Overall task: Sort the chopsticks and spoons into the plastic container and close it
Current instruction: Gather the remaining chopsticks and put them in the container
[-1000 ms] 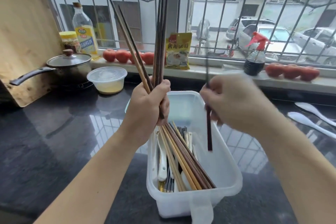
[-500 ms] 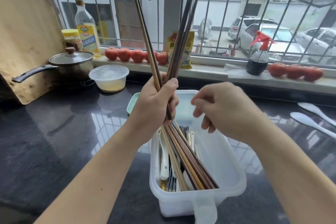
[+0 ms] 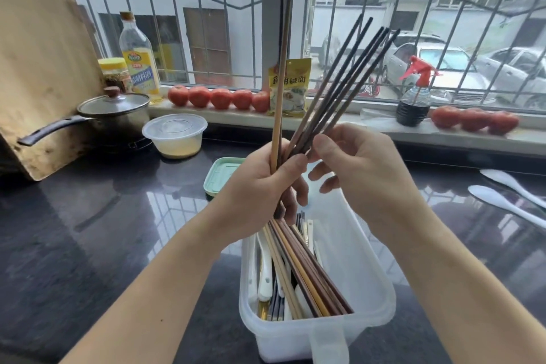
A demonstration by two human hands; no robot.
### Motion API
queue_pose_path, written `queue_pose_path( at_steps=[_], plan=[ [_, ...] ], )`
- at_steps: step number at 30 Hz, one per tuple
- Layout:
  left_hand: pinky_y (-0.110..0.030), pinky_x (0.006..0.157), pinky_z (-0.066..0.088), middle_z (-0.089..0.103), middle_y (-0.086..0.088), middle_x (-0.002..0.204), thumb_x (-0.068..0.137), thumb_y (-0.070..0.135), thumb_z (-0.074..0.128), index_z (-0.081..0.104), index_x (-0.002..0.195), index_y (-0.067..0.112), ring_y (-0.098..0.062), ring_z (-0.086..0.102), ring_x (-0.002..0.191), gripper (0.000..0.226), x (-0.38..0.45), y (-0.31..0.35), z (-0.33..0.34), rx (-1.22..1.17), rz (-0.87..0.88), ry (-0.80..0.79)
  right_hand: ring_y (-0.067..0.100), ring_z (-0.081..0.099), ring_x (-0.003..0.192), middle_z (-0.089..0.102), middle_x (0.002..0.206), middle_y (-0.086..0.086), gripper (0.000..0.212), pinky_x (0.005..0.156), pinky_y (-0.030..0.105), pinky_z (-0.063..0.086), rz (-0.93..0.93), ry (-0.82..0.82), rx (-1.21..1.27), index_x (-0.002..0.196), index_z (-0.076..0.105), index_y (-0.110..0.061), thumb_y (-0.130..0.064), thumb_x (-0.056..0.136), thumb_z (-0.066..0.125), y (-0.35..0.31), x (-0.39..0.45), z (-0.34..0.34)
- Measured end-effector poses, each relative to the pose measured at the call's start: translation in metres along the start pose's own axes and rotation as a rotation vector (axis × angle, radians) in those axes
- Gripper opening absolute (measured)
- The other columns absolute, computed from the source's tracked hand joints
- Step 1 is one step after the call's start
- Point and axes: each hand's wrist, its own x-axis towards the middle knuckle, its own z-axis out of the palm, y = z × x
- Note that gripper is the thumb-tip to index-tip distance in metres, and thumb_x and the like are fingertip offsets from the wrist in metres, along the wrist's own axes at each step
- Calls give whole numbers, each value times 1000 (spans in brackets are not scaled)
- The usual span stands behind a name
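Since half a second earlier, our right hand [image 3: 366,174] had come up to the fanned dark chopsticks [image 3: 339,91], fingertips pinching them. Our left hand [image 3: 260,186] gripped the bundle's base above the plastic container [image 3: 366,275], which held sorted chopsticks and spoons. Green lid [image 3: 221,174] lay behind; two white spoons [image 3: 508,195] lay on the counter [image 3: 88,230], right.
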Motion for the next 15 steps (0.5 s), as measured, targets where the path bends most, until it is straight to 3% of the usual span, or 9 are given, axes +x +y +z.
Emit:
queue_pose_path(
  at_steps=[3,5,8,10,15],
  plan=[
    [-26,38,37,55,-5,63,109,21,47,47,93,8,-28,48,42,20,3,-1,1,-30,-14,139,20,74,65,76,80,7,17,54,32,61,-3,213,97,101,62,-7,-17,106,49,-9,3,-14],
    [-23,36,32,44,-3,62,110,21,44,44,93,10,-23,39,39,20,5,-2,-1,-137,-6,222,17,72,57,75,74,8,16,47,28,57,-19,278,-45,97,63,-12,-20,106,52,-17,5,-27],
    [-23,38,29,43,-4,63,110,23,42,49,100,8,-21,39,35,20,6,-4,-3,-224,-6,300,12,68,52,72,69,4,22,47,23,54,75,-61,-540,85,68,-15,-26,101,59,-15,2,-25],
    [-25,40,29,45,-3,63,110,26,41,53,103,7,-21,40,36,24,5,-5,-3,-270,-8,346,15,70,62,70,74,2,24,56,30,60,141,-294,-836,84,69,-17,-34,99,60,-7,-4,-7],
    [-26,40,32,45,-3,62,110,25,40,57,106,3,-19,40,37,28,5,-5,-3,-324,-12,413,17,64,64,60,73,1,28,61,32,60,124,-499,-1160,72,52,-20,-26,99,58,9,-10,24]
  ],
)
